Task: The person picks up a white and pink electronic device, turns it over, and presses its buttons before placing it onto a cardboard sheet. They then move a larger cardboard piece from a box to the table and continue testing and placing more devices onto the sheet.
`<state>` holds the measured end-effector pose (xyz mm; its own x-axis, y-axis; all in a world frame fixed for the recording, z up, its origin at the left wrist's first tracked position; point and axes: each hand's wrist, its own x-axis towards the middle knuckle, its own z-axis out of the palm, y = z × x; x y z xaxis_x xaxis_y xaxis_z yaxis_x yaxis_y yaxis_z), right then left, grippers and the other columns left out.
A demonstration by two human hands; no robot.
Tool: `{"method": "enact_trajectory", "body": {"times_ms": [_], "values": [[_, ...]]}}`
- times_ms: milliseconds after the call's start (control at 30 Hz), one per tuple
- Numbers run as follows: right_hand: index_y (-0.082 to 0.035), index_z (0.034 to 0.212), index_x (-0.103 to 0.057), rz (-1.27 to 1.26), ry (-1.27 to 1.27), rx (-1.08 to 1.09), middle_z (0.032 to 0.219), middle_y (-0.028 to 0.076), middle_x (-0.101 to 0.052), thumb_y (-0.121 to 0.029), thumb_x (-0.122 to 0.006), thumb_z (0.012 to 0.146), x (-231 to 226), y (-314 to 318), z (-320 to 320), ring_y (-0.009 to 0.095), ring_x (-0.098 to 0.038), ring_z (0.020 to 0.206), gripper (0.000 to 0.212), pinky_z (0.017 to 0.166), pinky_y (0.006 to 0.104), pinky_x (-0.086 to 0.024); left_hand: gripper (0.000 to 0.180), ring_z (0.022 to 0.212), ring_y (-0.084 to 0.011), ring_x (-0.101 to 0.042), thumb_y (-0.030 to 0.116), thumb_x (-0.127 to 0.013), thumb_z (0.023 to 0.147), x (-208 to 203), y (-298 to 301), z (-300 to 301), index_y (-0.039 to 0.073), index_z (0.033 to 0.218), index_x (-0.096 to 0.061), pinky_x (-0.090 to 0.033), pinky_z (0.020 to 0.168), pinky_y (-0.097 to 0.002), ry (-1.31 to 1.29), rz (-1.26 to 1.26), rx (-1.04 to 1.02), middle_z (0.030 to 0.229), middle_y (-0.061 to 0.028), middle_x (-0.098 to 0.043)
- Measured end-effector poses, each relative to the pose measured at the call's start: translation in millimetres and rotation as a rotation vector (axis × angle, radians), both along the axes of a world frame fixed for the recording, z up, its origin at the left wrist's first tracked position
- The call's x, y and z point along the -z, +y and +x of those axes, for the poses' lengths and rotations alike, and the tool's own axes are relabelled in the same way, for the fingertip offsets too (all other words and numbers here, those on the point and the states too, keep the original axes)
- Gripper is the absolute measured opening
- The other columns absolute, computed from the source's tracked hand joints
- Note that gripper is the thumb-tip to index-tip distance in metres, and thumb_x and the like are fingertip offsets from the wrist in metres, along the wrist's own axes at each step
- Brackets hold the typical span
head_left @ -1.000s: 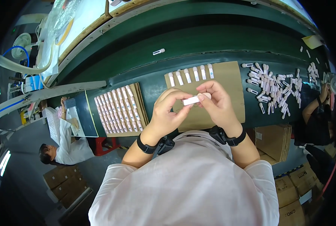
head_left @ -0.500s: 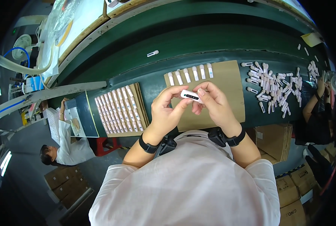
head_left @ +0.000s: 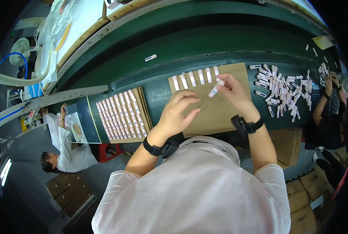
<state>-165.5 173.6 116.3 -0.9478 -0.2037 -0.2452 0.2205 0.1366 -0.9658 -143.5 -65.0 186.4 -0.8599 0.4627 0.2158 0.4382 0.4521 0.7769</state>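
In my right hand (head_left: 234, 93), thumb and fingers pinch a small pale-pink stick-shaped device (head_left: 213, 91) with a rounded beige tip. It tilts above the right part of a brown cardboard sheet (head_left: 205, 119) that has handwriting on it. Above the sheet's left part, my left hand (head_left: 178, 111) has its fingers apart and holds nothing. A row of several like devices (head_left: 192, 78) lies along the sheet's far edge, tips pointing away from me.
Left of the sheet, stacked cardboard (head_left: 143, 102) bears neat rows of devices (head_left: 121, 113). A loose pile of them (head_left: 281, 87) lies at right; a single one (head_left: 151, 57) lies farther off on the green surface. One person (head_left: 70, 142) sits at left, another (head_left: 328, 117) works at right.
My hands have come apart. The right one has carried the device right and away from me, toward the row's right end; the left has opened and let go of it.
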Motion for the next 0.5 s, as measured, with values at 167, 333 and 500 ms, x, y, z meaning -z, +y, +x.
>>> {"method": "enact_trajectory", "body": {"times_ms": [167, 333, 500], "values": [[-0.002, 0.112, -0.056, 0.342, 0.065, 0.057, 0.089, 0.007, -0.063, -0.002, -0.062, 0.088, 46, 33, -38, 0.016, -0.060, 0.081, 0.025, 0.072, 0.0278, -0.048, 0.025, 0.097, -0.0313, -0.061, 0.003, -0.070, 0.077, 50, -32, -3, 0.003, 0.102, -0.065, -0.051, 0.082, -0.0360, -0.110, -0.050, -0.172, 0.107, -0.0141, -0.062], [-0.001, 0.103, -0.061, 0.509, 0.150, -0.048, 0.088, 0.011, -0.063, -0.002, -0.062, 0.086, 79, 43, -64, 0.023, -0.061, 0.083, 0.017, 0.073, 0.0309, -0.050, 0.019, 0.095, -0.0274, -0.062, 0.003, -0.066, 0.082, 99, -74, -9, 0.001, 0.101, -0.065, -0.052, 0.077, -0.0331, -0.197, -0.110, -0.325, 0.107, -0.0138, -0.062], [0.000, 0.101, -0.064, 0.629, 0.223, -0.102, 0.090, 0.014, -0.062, -0.003, -0.062, 0.087, 92, 36, -78, 0.026, -0.062, 0.084, 0.015, 0.074, 0.0319, -0.050, 0.015, 0.087, -0.0194, -0.064, 0.001, -0.063, 0.086, 136, -117, -25, 0.000, 0.101, -0.065, -0.052, 0.073, -0.0286, -0.251, -0.146, -0.468, 0.102, -0.0115, -0.064]]}}
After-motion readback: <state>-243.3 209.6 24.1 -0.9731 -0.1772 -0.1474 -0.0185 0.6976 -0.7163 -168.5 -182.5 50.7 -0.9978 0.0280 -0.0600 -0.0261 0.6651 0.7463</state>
